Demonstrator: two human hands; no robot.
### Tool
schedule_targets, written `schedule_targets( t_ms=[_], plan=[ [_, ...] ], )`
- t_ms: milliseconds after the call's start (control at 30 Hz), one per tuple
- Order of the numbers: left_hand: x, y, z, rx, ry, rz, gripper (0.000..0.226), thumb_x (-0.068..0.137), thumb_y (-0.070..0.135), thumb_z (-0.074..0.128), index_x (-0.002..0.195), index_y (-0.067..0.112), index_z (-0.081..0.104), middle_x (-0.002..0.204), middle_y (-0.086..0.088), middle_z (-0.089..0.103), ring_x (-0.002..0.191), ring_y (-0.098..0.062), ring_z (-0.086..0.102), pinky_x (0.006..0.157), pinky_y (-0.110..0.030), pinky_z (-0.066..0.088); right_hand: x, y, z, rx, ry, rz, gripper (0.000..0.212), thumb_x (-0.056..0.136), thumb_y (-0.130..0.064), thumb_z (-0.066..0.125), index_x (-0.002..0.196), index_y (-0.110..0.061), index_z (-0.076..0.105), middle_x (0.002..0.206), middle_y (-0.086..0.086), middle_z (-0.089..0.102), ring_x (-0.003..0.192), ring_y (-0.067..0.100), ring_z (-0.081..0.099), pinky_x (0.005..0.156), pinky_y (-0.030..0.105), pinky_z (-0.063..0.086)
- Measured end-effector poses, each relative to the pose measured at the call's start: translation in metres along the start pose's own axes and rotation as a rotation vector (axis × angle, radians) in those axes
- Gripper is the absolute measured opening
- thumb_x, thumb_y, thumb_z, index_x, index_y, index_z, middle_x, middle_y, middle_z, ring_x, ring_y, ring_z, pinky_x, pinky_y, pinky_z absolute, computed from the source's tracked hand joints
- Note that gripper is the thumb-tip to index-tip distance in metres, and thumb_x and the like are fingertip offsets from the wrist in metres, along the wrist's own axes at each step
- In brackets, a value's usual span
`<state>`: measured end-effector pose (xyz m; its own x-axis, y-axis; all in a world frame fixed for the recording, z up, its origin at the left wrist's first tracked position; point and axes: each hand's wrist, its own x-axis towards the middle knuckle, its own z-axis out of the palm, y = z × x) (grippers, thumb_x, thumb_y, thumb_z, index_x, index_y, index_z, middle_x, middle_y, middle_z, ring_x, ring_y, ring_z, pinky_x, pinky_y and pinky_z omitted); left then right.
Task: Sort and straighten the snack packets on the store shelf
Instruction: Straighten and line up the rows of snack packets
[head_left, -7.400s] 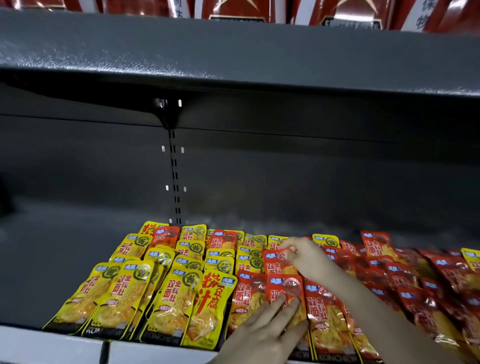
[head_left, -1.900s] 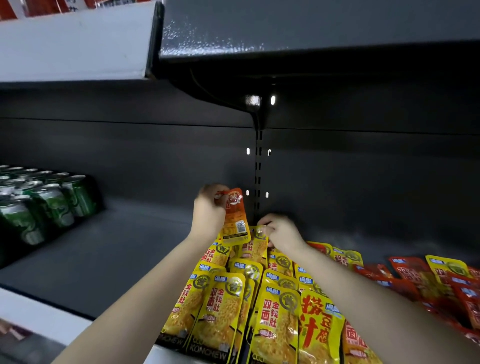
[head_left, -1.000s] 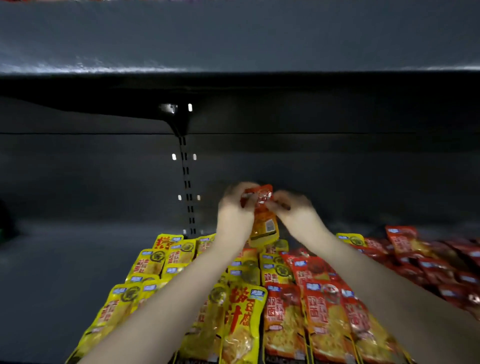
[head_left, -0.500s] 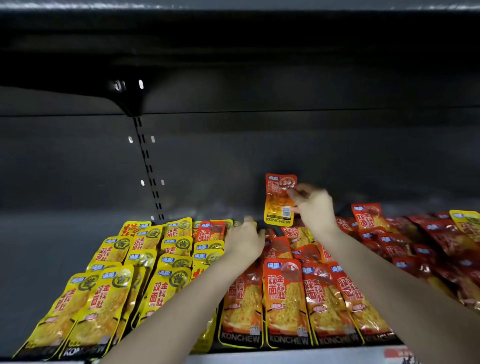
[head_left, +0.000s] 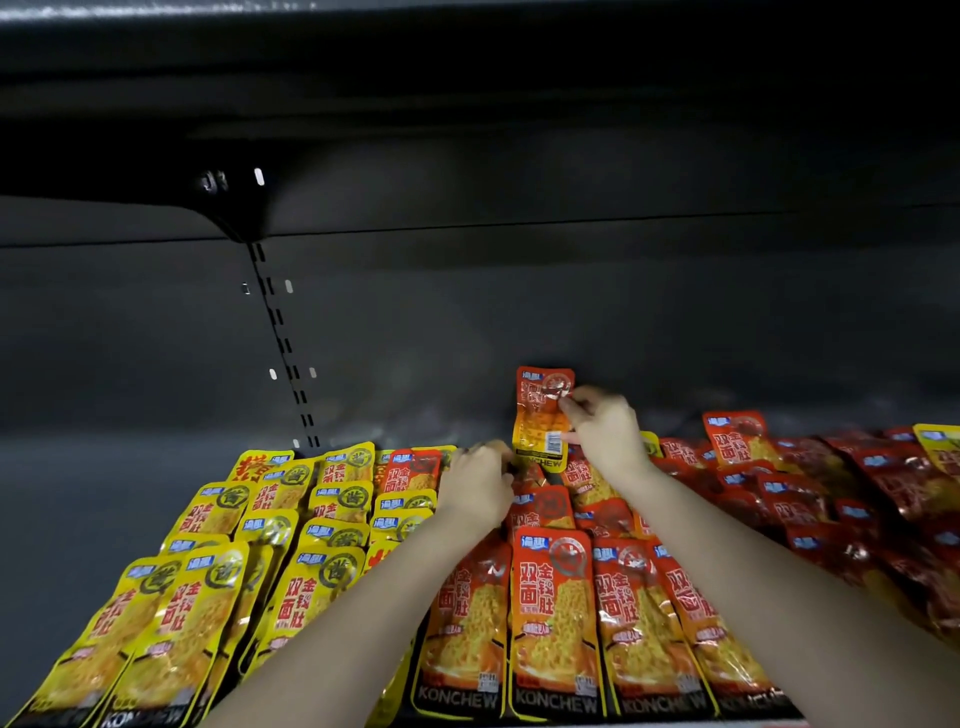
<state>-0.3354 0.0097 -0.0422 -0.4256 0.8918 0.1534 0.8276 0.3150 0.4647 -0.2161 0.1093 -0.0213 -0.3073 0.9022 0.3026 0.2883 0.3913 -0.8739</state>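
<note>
Right hand (head_left: 602, 431) pinches an upright orange packet (head_left: 540, 415). Left hand (head_left: 475, 483), at its eight o'clock, sits curled on red packets (head_left: 543, 512), grip unclear

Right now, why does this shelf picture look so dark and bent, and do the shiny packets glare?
Head view: dim light leaves the dark grey metal back wall murky; the wide-angle lens bows the black shelf overhead; the glossy red front-row packets catch white glints; the red packets at far right look smeared; the right hand pinching the upright orange-red foil packet is blurred.
</note>
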Motion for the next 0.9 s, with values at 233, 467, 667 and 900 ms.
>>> schedule_targets(
  t_ms=[233,467,667,900],
  plan=[
    [0.0,-0.001,0.001,-0.064,0.003,0.039,0.03,0.093,0.006,0.046,0.119,0.014,0.058,0.12,-0.007,0.062,0.119,-0.027,0.048,0.1,-0.038,0.042,0.006,0.001,0.004,-0.032,-0.029,0.0,0.021,0.095,-0.02,0.054,0.106,-0.004,0.062,0.095,0.007,0.064,0.081,0.026,0.071,0.064,0.025,0.056],
    [-0.004,-0.006,0.0,-0.14,0.096,-0.004,0.028,0.087,0.021,0.065,0.111,0.01,0.056,0.116,-0.011,0.06,0.104,-0.025,0.06,0.087,-0.032,0.05,0.005,0.004,0.004,-0.02,-0.022,0.03,0.022,0.097,-0.019,0.051,0.111,-0.004,0.058,0.1,0.005,0.06,0.072,0.023,0.07,0.053,0.015,0.049],
    [-0.002,0.005,-0.009,-0.143,0.041,-0.047,0.03,0.085,0.023,0.066,0.11,0.011,0.056,0.113,-0.007,0.064,0.104,-0.022,0.06,0.077,-0.025,0.045,0.001,-0.003,0.003,0.118,-0.034,0.051,0.011,0.095,-0.015,0.053,0.103,-0.008,0.056,0.101,0.008,0.06,0.076,0.026,0.069,0.065,0.031,0.058],
    [-0.002,0.004,-0.01,-0.25,0.252,-0.01,0.034,0.089,0.025,0.063,0.119,0.01,0.057,0.117,-0.008,0.065,0.11,-0.023,0.06,0.092,-0.033,0.049,-0.008,-0.015,-0.01,-0.009,0.091,-0.142,0.012,0.093,-0.023,0.058,0.091,-0.011,0.06,0.085,0.005,0.066,0.071,0.02,0.07,0.059,0.023,0.05]
  ],
)
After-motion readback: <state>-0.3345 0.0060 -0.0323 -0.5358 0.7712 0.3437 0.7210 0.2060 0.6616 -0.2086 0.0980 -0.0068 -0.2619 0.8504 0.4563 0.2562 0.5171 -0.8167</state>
